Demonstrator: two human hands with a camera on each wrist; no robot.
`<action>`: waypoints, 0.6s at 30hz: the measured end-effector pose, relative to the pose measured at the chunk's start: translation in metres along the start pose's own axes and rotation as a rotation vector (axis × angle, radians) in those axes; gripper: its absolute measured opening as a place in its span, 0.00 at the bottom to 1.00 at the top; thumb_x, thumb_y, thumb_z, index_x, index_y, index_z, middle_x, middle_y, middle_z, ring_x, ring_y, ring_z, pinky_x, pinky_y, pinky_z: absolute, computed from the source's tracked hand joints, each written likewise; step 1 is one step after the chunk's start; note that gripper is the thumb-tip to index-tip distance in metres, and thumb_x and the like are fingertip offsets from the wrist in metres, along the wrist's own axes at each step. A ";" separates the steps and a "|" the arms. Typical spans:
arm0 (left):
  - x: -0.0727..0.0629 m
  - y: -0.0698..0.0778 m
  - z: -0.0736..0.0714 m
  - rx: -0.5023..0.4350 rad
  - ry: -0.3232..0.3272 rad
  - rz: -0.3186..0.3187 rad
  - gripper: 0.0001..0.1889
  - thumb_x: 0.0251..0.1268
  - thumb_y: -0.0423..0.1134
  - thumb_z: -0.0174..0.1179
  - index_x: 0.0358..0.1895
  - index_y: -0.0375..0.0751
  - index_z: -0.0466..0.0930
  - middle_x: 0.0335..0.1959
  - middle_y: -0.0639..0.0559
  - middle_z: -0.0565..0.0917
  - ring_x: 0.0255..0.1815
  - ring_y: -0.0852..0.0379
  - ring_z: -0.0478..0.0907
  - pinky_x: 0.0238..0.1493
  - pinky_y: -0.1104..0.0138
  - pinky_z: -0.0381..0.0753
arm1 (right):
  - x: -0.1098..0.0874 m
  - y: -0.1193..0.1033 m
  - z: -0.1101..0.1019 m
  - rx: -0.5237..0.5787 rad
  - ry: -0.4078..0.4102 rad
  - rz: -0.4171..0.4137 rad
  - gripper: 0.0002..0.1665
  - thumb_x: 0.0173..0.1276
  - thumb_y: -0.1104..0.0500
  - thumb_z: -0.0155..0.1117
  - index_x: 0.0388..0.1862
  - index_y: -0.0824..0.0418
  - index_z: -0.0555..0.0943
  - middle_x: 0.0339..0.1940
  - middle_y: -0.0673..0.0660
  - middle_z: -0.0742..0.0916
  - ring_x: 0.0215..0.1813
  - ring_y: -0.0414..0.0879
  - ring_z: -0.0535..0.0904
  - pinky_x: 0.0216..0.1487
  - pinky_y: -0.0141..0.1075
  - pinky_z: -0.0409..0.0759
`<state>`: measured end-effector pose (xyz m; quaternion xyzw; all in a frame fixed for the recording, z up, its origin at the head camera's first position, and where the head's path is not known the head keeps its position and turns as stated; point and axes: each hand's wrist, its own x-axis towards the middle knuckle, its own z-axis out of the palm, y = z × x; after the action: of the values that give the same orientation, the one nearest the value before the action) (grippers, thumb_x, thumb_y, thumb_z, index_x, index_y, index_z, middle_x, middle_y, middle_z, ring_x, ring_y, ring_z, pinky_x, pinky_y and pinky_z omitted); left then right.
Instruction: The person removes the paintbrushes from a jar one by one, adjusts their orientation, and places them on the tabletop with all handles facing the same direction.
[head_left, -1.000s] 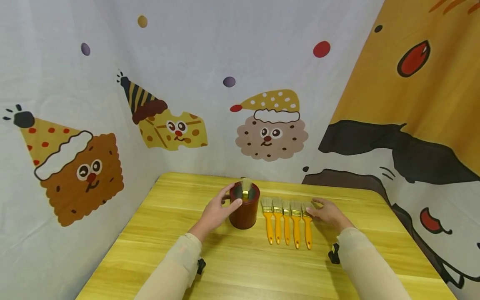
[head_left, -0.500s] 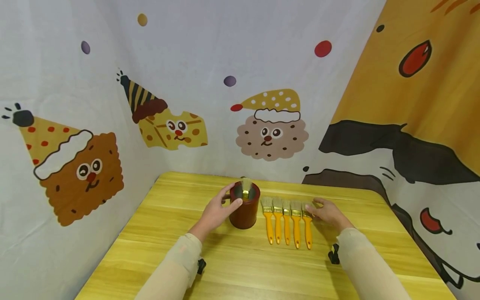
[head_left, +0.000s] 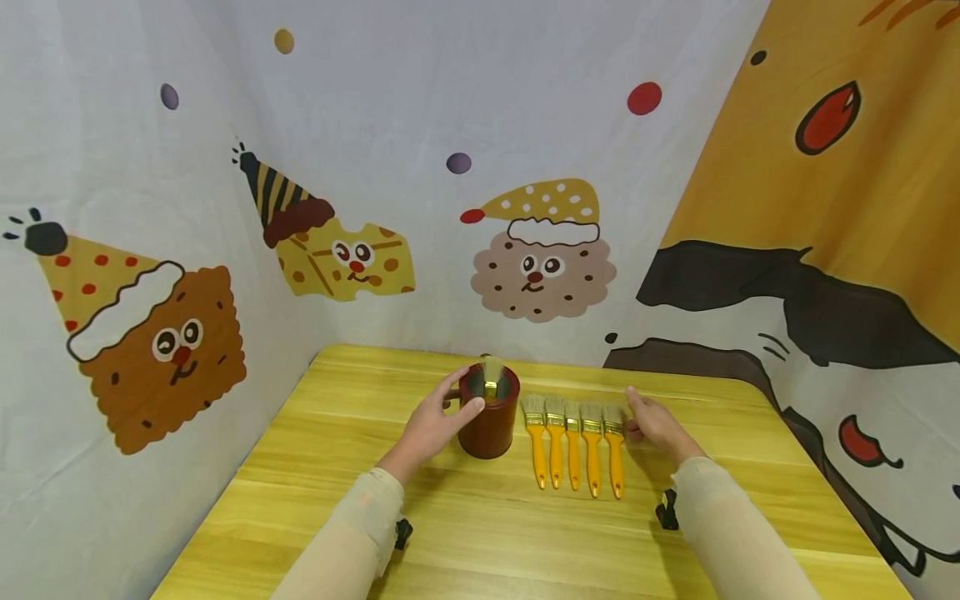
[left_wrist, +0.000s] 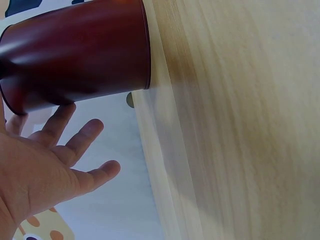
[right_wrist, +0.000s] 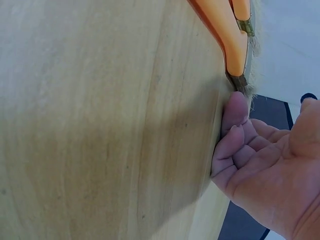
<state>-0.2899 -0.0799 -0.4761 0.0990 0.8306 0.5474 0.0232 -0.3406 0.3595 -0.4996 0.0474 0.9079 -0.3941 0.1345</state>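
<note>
A dark red mug point(head_left: 487, 433) stands upright on the table, a paintbrush point(head_left: 492, 375) inside it with its bristles up. My left hand point(head_left: 433, 425) grips the mug at the rim from the left, thumb at the front and a finger at the back. In the left wrist view, some of its other fingers point(left_wrist: 80, 142) spread clear of the mug's side. Several orange-handled paintbrushes point(head_left: 573, 442) lie side by side right of the mug, bristles away from me. My right hand point(head_left: 654, 425) holds nothing; its lower fingertips are bent right at the metal band of the rightmost brush point(right_wrist: 235, 55).
The wooden table point(head_left: 480, 533) has its back edge just behind the mug and brushes. A cloth printed with cartoon figures point(head_left: 405, 108) hangs behind it and along the sides. A small black device point(head_left: 667, 510) is worn under each wrist.
My right hand has drawn slightly off the rightmost brush's bristles, and its upper finger now points forward. The left hand, mug and brushes stay in place.
</note>
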 end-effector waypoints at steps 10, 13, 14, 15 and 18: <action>0.000 0.001 -0.001 -0.004 0.002 -0.002 0.39 0.71 0.71 0.63 0.82 0.82 0.58 0.78 0.48 0.75 0.79 0.31 0.70 0.73 0.32 0.72 | 0.002 -0.001 0.006 0.093 0.032 -0.044 0.27 0.87 0.49 0.21 0.44 0.66 0.65 0.29 0.57 0.71 0.28 0.48 0.66 0.41 0.42 0.70; -0.001 0.001 -0.001 -0.008 0.002 -0.003 0.38 0.72 0.70 0.63 0.82 0.81 0.59 0.78 0.48 0.75 0.79 0.31 0.70 0.73 0.32 0.72 | 0.000 -0.002 0.005 0.051 0.035 -0.031 0.29 0.88 0.48 0.21 0.61 0.71 0.61 0.37 0.60 0.76 0.35 0.50 0.73 0.49 0.45 0.73; -0.001 0.001 -0.001 -0.009 0.002 -0.003 0.38 0.72 0.70 0.63 0.82 0.81 0.59 0.78 0.48 0.75 0.79 0.31 0.70 0.73 0.32 0.72 | 0.000 -0.002 0.005 0.050 0.031 -0.033 0.31 0.88 0.47 0.20 0.58 0.72 0.62 0.35 0.61 0.75 0.33 0.50 0.72 0.48 0.45 0.73; -0.001 0.001 -0.001 -0.010 0.002 -0.005 0.39 0.72 0.70 0.63 0.82 0.80 0.59 0.78 0.48 0.75 0.79 0.31 0.70 0.73 0.32 0.72 | 0.000 -0.003 0.004 0.055 0.017 -0.034 0.31 0.88 0.46 0.19 0.55 0.71 0.62 0.32 0.60 0.73 0.31 0.50 0.70 0.46 0.45 0.72; -0.001 0.002 -0.001 -0.009 0.003 -0.007 0.39 0.72 0.70 0.63 0.83 0.78 0.59 0.78 0.48 0.75 0.79 0.31 0.70 0.73 0.32 0.72 | 0.000 -0.006 0.002 0.018 0.023 -0.043 0.35 0.88 0.45 0.21 0.61 0.74 0.64 0.29 0.57 0.72 0.27 0.47 0.67 0.46 0.44 0.73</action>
<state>-0.2884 -0.0802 -0.4745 0.0952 0.8285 0.5513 0.0244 -0.3412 0.3539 -0.4972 0.0338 0.9066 -0.4045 0.1151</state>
